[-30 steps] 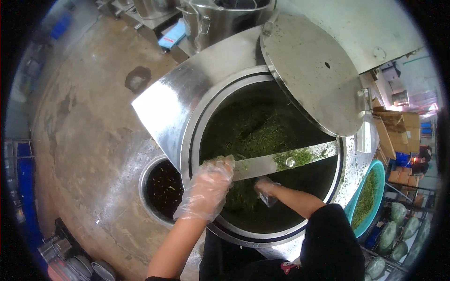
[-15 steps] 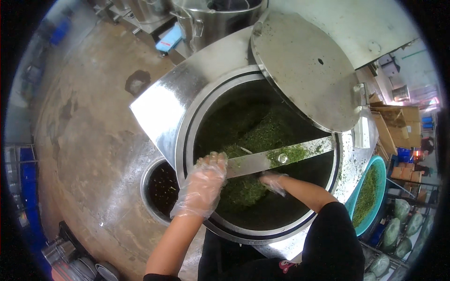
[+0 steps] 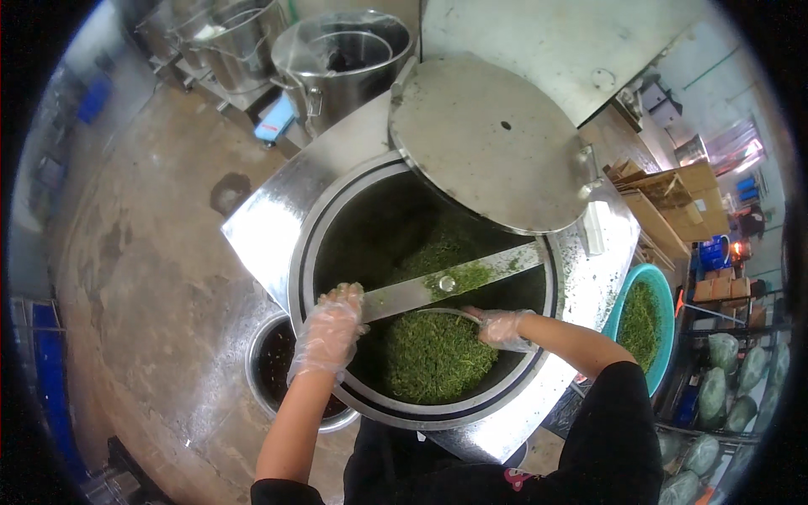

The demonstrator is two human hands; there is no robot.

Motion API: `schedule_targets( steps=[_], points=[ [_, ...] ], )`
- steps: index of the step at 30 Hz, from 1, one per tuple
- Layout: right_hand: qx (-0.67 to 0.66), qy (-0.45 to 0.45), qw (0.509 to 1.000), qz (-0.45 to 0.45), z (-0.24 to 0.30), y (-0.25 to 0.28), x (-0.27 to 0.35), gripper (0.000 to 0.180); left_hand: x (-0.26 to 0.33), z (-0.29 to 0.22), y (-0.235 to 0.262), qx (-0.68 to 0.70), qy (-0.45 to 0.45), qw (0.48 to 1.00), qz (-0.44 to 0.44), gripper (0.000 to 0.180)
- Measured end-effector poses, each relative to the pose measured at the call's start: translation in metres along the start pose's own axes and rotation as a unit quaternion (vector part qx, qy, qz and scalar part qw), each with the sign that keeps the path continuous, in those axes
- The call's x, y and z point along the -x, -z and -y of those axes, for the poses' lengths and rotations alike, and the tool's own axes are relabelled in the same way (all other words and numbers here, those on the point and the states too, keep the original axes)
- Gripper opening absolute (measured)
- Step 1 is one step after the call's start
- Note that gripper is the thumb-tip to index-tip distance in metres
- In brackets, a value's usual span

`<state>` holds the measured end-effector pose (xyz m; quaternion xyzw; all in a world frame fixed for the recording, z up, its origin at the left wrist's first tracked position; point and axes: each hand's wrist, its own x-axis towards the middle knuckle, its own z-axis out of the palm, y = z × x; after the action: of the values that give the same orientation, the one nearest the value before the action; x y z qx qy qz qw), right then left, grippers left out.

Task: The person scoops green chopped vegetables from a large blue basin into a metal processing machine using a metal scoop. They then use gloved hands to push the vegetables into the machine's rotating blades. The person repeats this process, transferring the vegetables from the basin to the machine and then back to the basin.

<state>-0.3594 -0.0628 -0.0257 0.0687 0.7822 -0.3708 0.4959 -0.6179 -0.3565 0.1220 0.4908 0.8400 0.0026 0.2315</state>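
1. Green chopped leaves [image 3: 433, 358] lie heaped inside the round steel vat [image 3: 337, 210], toward its near rim, under the flat metal bar [image 3: 446, 282] that crosses the opening.
2. Left hand [image 3: 330, 330], in a thin clear glove, rests on the near-left rim at the end of the bar; its fingers curl over that end, grasping it.
3. Right hand [image 3: 498, 326], also gloved, is down inside the vat at the right side of the heap, fingers bent onto the leaves; whether it grips any, I cannot tell.
4. Hinged lid [image 3: 492, 143] stands open over the far rim.
5. I judge the risks so: the lid could drop on the arms if it is knocked, and a loose glove could catch on the bar.
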Motion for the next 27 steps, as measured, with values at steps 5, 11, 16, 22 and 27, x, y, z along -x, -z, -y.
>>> schedule_targets(
  steps=[5,11,16,22,27],
  points=[
    [0.019,-0.057,0.997,-0.051,0.024,0.008,0.031,0.089,0.0,0.006,-0.012,0.003,-0.015,0.999,-0.042,0.078],
    [-0.107,-0.07,0.99,-0.064,0.041,0.013,0.066,0.087,0.006,0.0,-0.006,-0.028,0.013,0.999,0.01,0.084],
    [-0.257,-0.051,0.958,-0.116,0.069,0.019,0.111,0.089,0.008,-0.003,-0.001,-0.035,0.006,0.999,-0.003,0.083],
    [-0.17,-0.008,0.969,-0.18,0.082,0.033,0.139,0.089,0.009,-0.003,-0.001,-0.004,0.004,1.0,-0.015,0.083],
    [-0.113,0.04,0.968,-0.219,0.068,0.037,0.144,0.088,0.008,-0.001,-0.004,-0.05,0.001,0.999,-0.004,0.086]
  ],
)
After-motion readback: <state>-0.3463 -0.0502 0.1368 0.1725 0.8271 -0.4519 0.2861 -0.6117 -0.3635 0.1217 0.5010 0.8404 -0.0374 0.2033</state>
